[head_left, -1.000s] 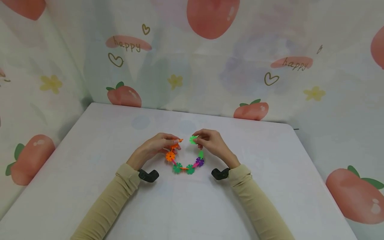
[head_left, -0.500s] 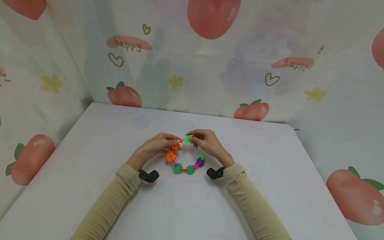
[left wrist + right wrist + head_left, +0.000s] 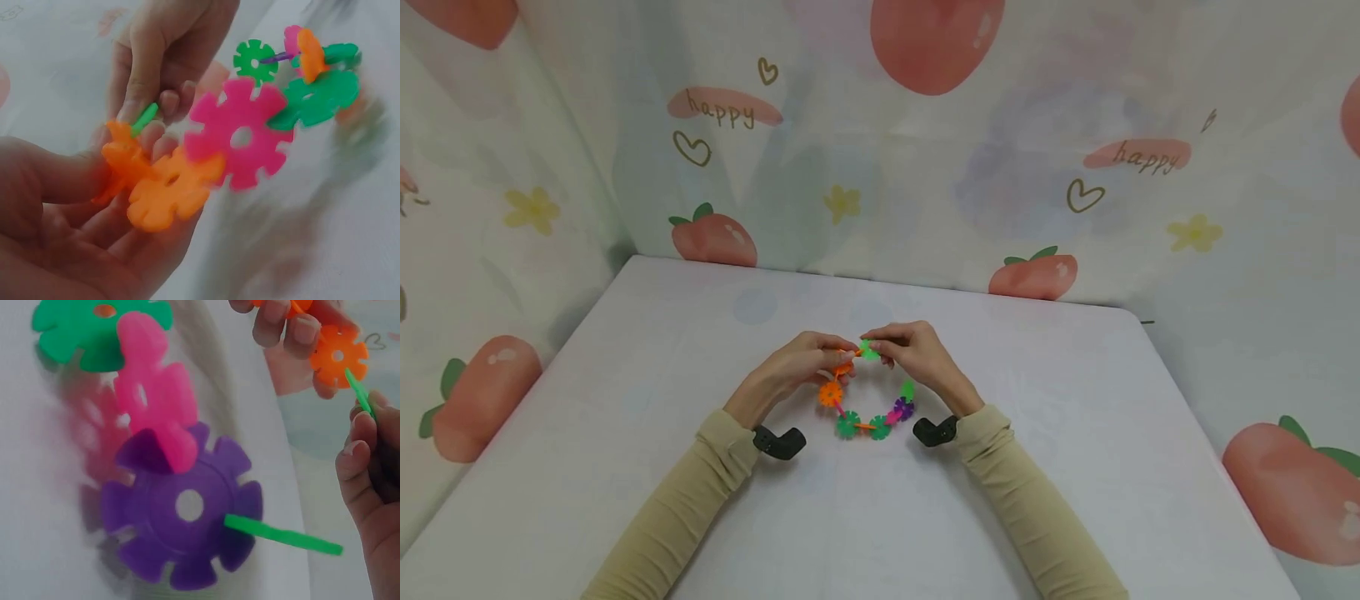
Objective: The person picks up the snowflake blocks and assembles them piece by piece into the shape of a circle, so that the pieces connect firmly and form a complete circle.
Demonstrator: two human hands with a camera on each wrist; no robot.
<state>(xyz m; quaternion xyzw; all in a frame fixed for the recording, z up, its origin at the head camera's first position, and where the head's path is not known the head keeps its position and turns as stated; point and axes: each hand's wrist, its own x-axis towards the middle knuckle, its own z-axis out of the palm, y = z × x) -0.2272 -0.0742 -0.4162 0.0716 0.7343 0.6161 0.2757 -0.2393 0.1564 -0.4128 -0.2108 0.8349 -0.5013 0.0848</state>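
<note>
A chain of slotted plastic snowflake discs curves between both hands. My left hand (image 3: 797,362) pinches the orange snowflake disc (image 3: 122,156) at one end. Between my right thumb and fingers is a light green snowflake disc (image 3: 868,350); the right hand (image 3: 922,354) brings its edge against the orange disc's rim, as the right wrist view shows. How deep the slots mesh cannot be told. From the left hand the chain runs through another orange disc (image 3: 831,394), a pink disc (image 3: 209,134) and green discs (image 3: 848,425) to a purple disc (image 3: 175,550). A second light green disc (image 3: 287,535) ends it.
The chain's lower curve hangs over or lies on the white-covered table (image 3: 850,533); which, I cannot tell. Black wrist devices (image 3: 780,443) sit on both wrists. A cloth backdrop (image 3: 895,183) with peach prints rises behind the table and at the sides.
My right hand has moved left with the light green disc, closing the gap to the orange disc in the left hand. The left hand has stayed nearly in place.
</note>
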